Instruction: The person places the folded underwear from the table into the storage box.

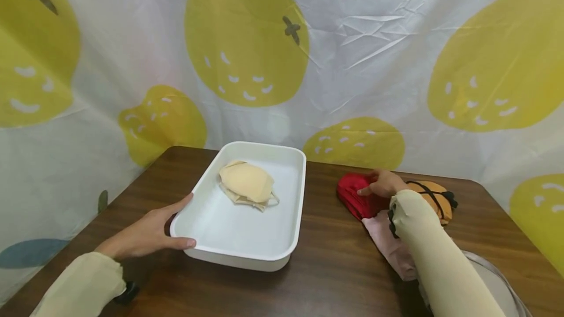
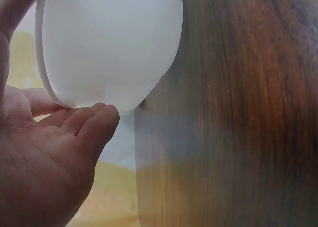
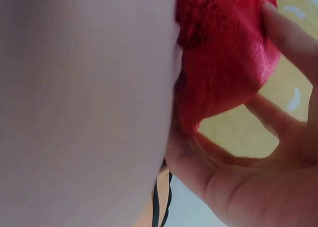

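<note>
1. White tray point(image 1: 238, 236) on the wooden table point(image 1: 339, 268), left of centre in the head view, its long sides running away from the person. The near end looks slightly raised, with dark shadow beneath; from these angles I can't be sure how much of the base touches wood.
2. Left hand point(image 1: 150, 231) grips the tray's near left corner: thumb along the near wall just below the rim, the other fingers at the left side. The left wrist view shows bent fingertips against the tray's outer surface.
3. Inside the tray, toward its far half: one beige bra point(image 1: 246, 180), cup uppermost, a thin strap looped out to the right. Bare white floor around it.
4. Right hand point(image 1: 385, 185) at the far right of the table, holding a red bra point(image 1: 350, 192). In the right wrist view the fingers bracket the shiny red cup, tips touching it on more than one side: a loose pinch.
5. Red bra lies well apart from the tray, to its right. It meets a pale pink bra point(image 1: 387, 241) that extends toward the person, partly under the right forearm.
6. Orange bra point(image 1: 434, 190) with black straps just beyond the right wrist, to the right of the red one.
7. Lower right: a grey-edged pale item point(image 1: 498, 278), mostly hidden by the cream right sleeve point(image 1: 445, 263). Identity unclear.
8. Behind the table hangs a white cloth point(image 1: 352, 72) printed with large yellow fruit.
</note>
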Motion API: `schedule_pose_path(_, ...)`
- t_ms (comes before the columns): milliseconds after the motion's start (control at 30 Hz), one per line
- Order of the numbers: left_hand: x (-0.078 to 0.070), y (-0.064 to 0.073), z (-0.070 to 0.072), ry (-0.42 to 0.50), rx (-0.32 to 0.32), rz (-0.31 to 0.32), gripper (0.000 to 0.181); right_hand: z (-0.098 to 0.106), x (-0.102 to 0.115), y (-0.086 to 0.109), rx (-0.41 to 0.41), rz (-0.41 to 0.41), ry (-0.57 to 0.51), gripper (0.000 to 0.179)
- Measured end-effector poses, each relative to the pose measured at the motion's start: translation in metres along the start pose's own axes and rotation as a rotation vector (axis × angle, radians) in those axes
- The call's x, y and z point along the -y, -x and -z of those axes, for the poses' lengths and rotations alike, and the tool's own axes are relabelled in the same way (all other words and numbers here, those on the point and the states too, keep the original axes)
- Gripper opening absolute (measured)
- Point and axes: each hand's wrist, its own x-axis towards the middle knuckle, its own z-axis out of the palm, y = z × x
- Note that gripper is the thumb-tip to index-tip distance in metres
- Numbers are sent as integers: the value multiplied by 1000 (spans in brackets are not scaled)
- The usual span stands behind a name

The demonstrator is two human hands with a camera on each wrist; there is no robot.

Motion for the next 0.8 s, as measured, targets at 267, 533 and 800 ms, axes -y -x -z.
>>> schedule_pose_path(267, 0, 0, 1, -12, 3, 4, 110, -1, -1, -3, -34, -20, -32, 81)
schedule_pose_path(533, 2, 1, -1, -11, -1, 8, 110, 2, -3, -3, -12, -78, -184, 80)
schedule_pose_path(800, 1, 0, -1, 6, 4, 14, 110, 2, -4, -2, 15, -123, -332, 83)
